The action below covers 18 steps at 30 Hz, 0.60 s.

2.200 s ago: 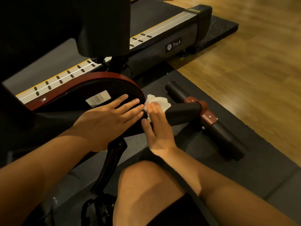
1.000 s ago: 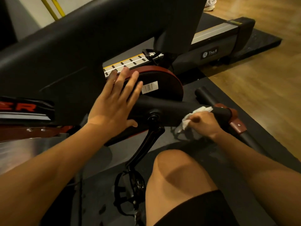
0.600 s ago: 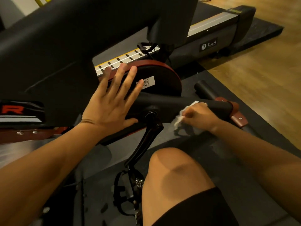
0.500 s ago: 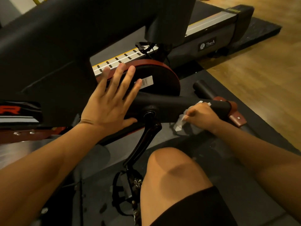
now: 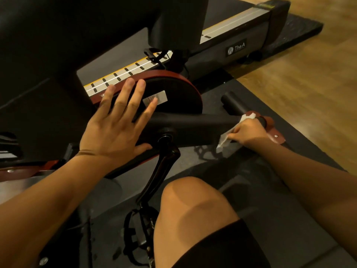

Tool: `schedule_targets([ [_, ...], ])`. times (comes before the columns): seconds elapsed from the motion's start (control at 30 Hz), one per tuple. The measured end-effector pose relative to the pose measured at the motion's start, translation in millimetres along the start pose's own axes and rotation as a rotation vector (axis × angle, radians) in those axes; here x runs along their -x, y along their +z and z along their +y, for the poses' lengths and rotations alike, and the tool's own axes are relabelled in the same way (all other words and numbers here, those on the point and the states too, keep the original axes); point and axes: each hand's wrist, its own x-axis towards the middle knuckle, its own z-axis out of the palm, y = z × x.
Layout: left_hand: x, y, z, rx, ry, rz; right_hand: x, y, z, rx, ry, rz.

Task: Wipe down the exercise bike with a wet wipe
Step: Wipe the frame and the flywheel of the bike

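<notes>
Wet wipe (image 5: 225, 139) bunched in right hand (image 5: 249, 133), fingers curled round it, pressed vs bike frame arm (image 5: 193, 122) nr its stabilizer end. Left hand (image 5: 116, 132) flat, fingers spread wide, at flywheel (image 5: 177, 93) edge.

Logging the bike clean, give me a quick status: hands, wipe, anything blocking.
Left hand open, flat on flywheel cover. Right hand shut on wet wipe, at frame arm's far end. Nothing blocking.
</notes>
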Motion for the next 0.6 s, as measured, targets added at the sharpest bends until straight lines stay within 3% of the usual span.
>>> schedule_targets([
  [0.07, -0.1, -0.8, 0.2, 0.004, 0.014, -0.003, 5.6, 13.9, -28.2, 0.093, -0.107, 0.038],
  [0.13, -0.2, -0.9, 0.6, 0.004, 0.026, -0.012, 18.1, 28.6, -67.4, 0.177, -0.262, 0.189],
  [0.3, 0.0, 0.7, 1.6, -0.028, 0.057, -0.001, 15.9, 35.3, -72.8, -0.066, -0.393, 0.276],
  [0.43, -1.9, -0.7, 2.9, -0.07, 0.079, -0.011, -2.1, 16.4, -5.5, -0.064, -0.204, 0.097],
  [0.53, -6.1, -2.5, 4.5, -0.098, 0.116, -0.03, -6.1, 4.1, 39.3, -0.087, -0.024, 0.096],
  [0.6, -8.5, -2.7, 6.8, -0.097, 0.143, -0.045, -2.4, 9.6, 25.0, -0.052, -0.036, 0.082],
])
